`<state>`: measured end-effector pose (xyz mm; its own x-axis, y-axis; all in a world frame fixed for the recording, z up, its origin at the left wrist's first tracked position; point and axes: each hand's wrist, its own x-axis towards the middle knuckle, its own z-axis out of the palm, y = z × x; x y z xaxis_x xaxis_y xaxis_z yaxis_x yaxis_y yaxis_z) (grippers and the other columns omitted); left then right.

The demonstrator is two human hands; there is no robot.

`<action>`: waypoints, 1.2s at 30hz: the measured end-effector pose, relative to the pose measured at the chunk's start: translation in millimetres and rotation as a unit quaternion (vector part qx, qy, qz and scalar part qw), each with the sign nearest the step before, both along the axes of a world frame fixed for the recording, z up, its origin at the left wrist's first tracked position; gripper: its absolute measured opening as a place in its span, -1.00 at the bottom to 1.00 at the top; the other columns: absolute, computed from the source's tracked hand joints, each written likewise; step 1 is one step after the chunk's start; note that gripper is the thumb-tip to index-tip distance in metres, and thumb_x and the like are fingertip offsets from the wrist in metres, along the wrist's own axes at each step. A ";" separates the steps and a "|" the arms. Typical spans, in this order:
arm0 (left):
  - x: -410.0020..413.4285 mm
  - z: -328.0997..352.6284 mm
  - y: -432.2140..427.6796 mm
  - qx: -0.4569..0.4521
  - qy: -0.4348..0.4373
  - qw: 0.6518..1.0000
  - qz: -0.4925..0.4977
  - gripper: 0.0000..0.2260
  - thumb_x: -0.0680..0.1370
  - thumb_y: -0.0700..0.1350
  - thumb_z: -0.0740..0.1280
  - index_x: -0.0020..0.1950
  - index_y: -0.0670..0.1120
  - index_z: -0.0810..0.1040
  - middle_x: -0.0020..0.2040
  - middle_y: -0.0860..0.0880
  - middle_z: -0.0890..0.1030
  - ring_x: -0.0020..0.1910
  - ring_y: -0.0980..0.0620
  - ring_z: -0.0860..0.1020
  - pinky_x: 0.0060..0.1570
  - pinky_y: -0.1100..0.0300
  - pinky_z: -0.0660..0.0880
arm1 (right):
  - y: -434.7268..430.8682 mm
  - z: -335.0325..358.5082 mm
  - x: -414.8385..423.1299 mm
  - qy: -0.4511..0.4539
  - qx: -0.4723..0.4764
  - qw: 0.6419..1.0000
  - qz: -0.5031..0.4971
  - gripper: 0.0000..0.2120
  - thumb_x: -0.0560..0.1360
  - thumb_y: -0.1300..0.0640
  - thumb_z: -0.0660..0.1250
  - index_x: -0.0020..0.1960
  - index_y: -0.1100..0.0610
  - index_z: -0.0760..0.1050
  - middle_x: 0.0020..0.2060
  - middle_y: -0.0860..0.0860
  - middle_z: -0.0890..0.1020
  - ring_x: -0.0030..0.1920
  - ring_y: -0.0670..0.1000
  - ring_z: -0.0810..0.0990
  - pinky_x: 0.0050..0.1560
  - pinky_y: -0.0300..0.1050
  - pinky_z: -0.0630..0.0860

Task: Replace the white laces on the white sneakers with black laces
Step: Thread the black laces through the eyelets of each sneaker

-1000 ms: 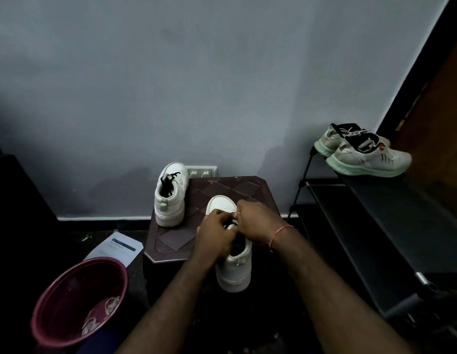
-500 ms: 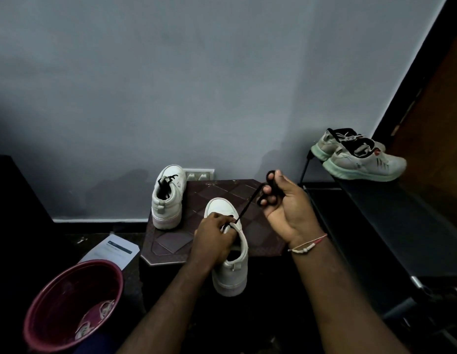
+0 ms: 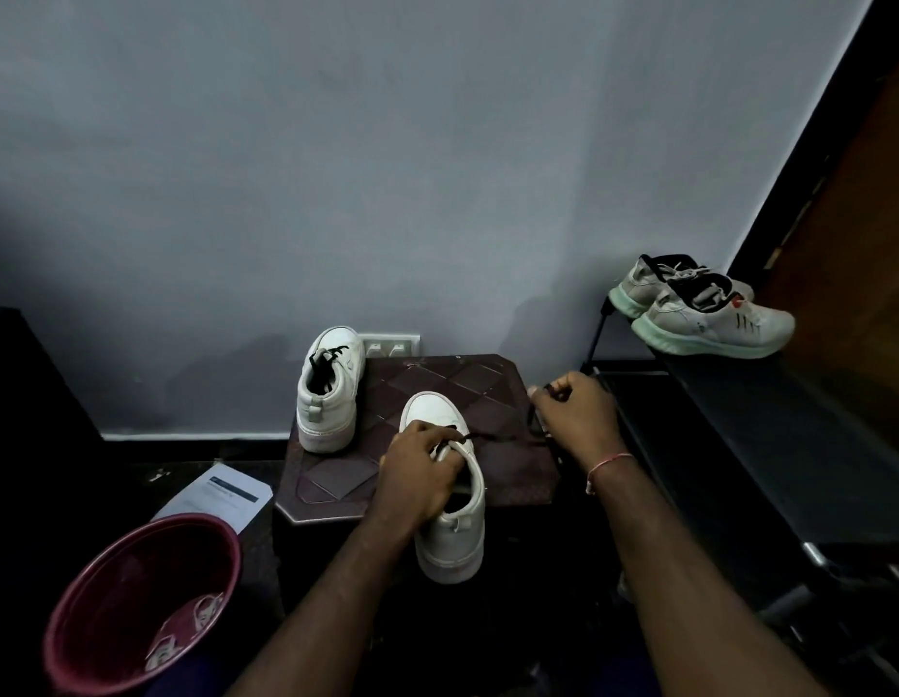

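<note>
A white sneaker lies on the dark stool, heel toward me and overhanging the front edge. My left hand grips its upper by the eyelets. A black lace runs taut from there out to the right. My right hand holds the lace's far end in a fist at the stool's right edge. A second white sneaker with black lacing stands upright at the stool's back left.
A maroon bucket with white laces inside sits at the lower left. A sheet of paper lies on the floor beside it. A black shoe rack on the right carries a pair of grey-green trainers.
My right hand went from the sneaker up and right with the black lace, then dropped lower and farther right, pulling the lace taut. My left hand stayed on the sneaker.
</note>
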<state>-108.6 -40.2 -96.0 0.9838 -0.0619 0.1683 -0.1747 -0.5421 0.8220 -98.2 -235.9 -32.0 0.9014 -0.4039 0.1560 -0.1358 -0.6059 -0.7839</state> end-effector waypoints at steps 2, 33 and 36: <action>-0.8 1.6 0.3 -0.002 0.002 1.000 -0.001 -0.67 0.36 0.08 0.25 0.04 0.08 0.68 0.09 0.08 0.59 0.08 0.03 0.56 0.11 0.03 0.49 | -0.1 1.5 -0.7 0.007 -0.079 0.997 0.015 -0.73 0.42 0.07 0.46 0.03 0.21 0.57 0.00 0.17 0.64 0.07 0.16 0.60 0.09 -0.07 0.48; 1.1 5.1 -0.7 0.007 0.000 1.000 0.000 -0.70 0.35 0.05 0.24 -0.02 0.09 0.69 0.06 0.01 0.60 0.04 0.00 0.58 0.09 0.03 0.51 | 18.6 -17.3 -13.4 -0.104 -0.346 0.901 0.241 -0.93 0.37 0.01 0.42 -0.20 0.00 0.63 -0.27 -0.02 0.64 -0.12 0.09 0.60 0.05 0.04 0.40; 1.0 3.9 -0.6 0.001 -0.002 1.000 -0.004 -0.69 0.35 0.05 0.24 -0.02 0.09 0.69 0.05 0.03 0.60 0.03 0.02 0.58 0.09 0.05 0.51 | -14.4 -26.3 -13.4 -0.055 -0.350 0.914 0.198 -0.93 0.37 0.05 0.49 -0.20 0.00 0.62 -0.25 0.00 0.61 -0.05 0.09 0.57 0.10 0.00 0.31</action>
